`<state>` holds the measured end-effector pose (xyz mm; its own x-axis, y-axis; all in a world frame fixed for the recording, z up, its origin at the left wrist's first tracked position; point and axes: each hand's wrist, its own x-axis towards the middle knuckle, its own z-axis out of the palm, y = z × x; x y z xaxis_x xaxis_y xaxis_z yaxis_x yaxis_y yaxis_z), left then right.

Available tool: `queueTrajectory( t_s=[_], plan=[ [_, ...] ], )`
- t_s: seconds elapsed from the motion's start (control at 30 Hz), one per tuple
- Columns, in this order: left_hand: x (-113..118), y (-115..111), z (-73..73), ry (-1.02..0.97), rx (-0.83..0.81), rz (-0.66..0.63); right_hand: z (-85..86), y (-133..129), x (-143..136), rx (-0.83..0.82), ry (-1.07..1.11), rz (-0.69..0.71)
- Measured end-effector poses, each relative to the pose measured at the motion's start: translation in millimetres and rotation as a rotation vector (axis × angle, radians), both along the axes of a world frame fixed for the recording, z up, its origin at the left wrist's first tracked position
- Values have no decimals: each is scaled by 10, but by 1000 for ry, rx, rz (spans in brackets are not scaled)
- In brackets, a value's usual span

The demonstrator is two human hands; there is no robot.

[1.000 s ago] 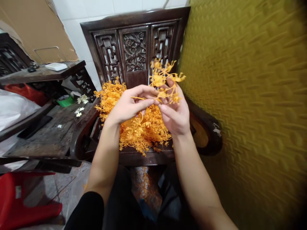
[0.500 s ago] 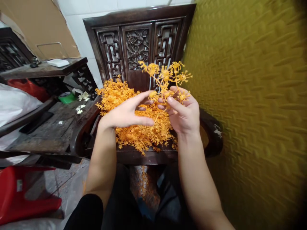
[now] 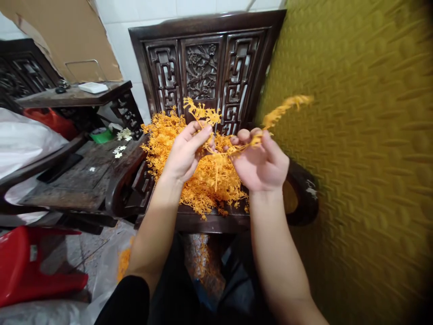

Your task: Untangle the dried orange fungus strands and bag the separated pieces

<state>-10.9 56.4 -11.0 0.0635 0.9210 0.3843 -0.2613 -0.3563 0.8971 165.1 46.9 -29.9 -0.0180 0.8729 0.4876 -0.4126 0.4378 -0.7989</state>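
My left hand (image 3: 185, 151) is closed, thumb against fingers, on one branch of an orange plastic flower stem (image 3: 219, 159). My right hand (image 3: 262, 160) pinches another branch of the same stem between thumb and fingertips. The stem's branches spread apart, one up to the left and a motion-blurred one up to the right, with its thin stalk pointing down between my hands. Below and behind it lies a heap of similar orange plastic stems (image 3: 165, 140) on the seat of a dark carved wooden chair (image 3: 203, 20).
A yellow textured wall (image 3: 365, 158) stands close on the right. At the left are a dark wooden bench (image 3: 64, 192) with green tape (image 3: 102, 135) and small white flower pieces (image 3: 124, 134), a white bag (image 3: 23, 140) and a red plastic stool (image 3: 20, 266). A clear plastic bag (image 3: 108, 262) lies on the floor.
My left hand has gone from spread fingers to closed on a branch. The stem's branches, bunched upright before, are now pulled apart to left and right. The view has shifted slightly.
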Motion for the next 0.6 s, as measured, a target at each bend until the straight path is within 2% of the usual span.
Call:
queueTrajectory(
  t_s=[0.13, 0.27, 0.33, 0.43, 0.53, 0.6],
  plan=[
    [-41, -23, -21, -1, -21, -34, 8, 2, 25, 69, 52, -18],
    [-53, -24, -23, 8, 59, -68, 51, -32, 17, -12, 205, 66],
    [-31, -48, 4, -85, 34, -81, 77, -49, 4, -29, 266, 130],
    [34, -124, 84, -347, -108, -109, 112, -70, -31, -31, 338, 188],
    [91, -206, 169, -553, -224, -162, 137, -97, -84, -49, 374, 207],
    [103, -236, 194, -602, -241, -195, 148, -121, -116, -41, 378, 196]
  ],
)
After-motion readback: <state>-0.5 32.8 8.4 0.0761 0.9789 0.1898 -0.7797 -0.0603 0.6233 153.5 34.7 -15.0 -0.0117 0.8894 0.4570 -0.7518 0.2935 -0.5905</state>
